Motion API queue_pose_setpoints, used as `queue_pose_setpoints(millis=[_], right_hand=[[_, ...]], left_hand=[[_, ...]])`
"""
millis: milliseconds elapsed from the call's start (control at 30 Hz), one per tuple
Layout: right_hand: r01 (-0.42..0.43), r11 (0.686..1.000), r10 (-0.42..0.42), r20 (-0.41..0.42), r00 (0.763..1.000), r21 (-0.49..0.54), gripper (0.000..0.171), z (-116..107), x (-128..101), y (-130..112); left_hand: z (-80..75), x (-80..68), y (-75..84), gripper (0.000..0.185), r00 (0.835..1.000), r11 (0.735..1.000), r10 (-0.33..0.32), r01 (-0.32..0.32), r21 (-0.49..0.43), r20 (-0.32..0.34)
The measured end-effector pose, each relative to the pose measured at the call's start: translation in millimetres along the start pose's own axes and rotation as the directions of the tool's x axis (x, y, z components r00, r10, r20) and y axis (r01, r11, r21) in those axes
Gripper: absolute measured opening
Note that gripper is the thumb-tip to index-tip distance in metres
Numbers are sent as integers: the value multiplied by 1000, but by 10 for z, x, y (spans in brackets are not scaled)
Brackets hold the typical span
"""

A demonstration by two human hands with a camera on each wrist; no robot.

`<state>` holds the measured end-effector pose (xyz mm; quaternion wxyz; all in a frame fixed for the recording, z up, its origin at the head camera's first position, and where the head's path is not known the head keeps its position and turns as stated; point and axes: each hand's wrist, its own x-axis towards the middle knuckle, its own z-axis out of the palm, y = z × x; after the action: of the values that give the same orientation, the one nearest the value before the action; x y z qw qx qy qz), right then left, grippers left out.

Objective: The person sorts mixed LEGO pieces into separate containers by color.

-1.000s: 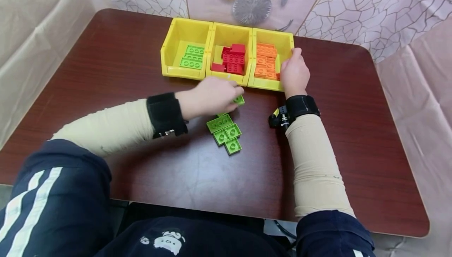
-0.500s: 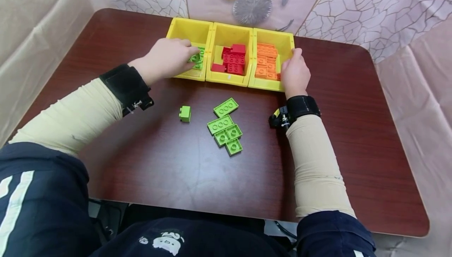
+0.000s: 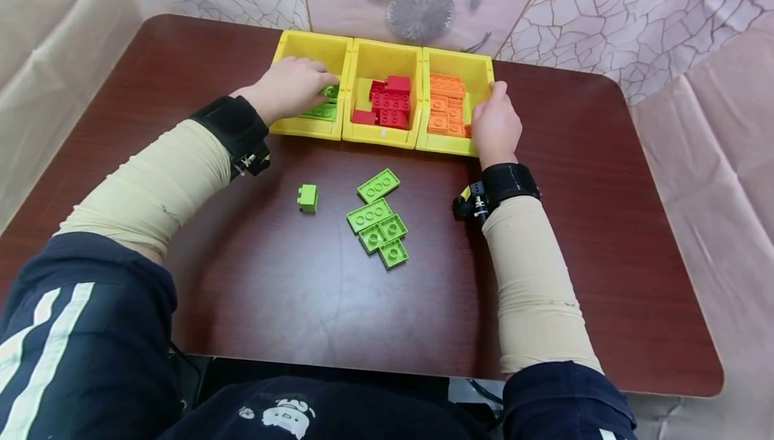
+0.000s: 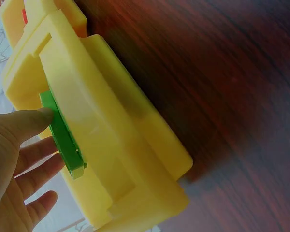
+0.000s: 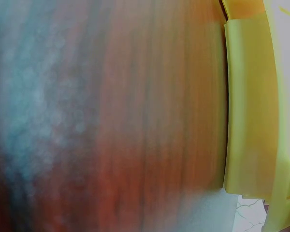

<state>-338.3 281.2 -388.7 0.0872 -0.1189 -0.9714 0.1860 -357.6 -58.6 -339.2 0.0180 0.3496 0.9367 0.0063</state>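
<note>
My left hand (image 3: 294, 87) reaches into the left yellow bin (image 3: 296, 125). In the left wrist view its thumb and fingers pinch a long green building brick (image 4: 63, 135) just inside the front wall. Another green brick (image 3: 322, 113) shows below the hand in the head view. My right hand (image 3: 497, 124) grips the right side of the right yellow bin (image 3: 447, 144). On the table, several green bricks (image 3: 377, 186) lie studs down in a staggered group, and a small green brick (image 3: 308, 198) stands on its side to their left.
Red bricks (image 3: 392, 102) fill part of the middle yellow bin (image 3: 377, 134), and orange bricks (image 3: 446, 105) lie in the right one. The three bins stand joined in a row at the back of the dark wooden table (image 3: 580, 238), against a patterned cloth (image 3: 420, 10).
My left hand has gone from the green bricks on the table into the left bin, leaving a long brick beside the group. My right hand has stayed at the right bin.
</note>
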Motion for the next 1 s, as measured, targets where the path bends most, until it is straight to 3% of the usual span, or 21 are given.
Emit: queue_pose_setpoints(millis=[167,467,667,833,1000], right_hand=[[-2,1000,2,7,1000,-1,43,-14,2,-25],[-4,1000,4,1,1000,1,42,-14,-5,-15],[-11,1000,11,0,1000,-2,42,-7,8,-9],[-21,1000,21,13,1000,0,43,-17,33,-8],[-21,1000,21,20,1000,3,44,-10,19,-15]], left_hand=[[47,15,-27,29,1000,999,0,0,-35,-7],[57,-13,1,39,999,995,-48,50,-88,21],[-56,-168,191,37,995,994,-82,78,-73,-58],[-88,-327,391,33,993,997,-39,31,-65,-115],[6,-482,579,31,991,997,16,-25,-73,-131]])
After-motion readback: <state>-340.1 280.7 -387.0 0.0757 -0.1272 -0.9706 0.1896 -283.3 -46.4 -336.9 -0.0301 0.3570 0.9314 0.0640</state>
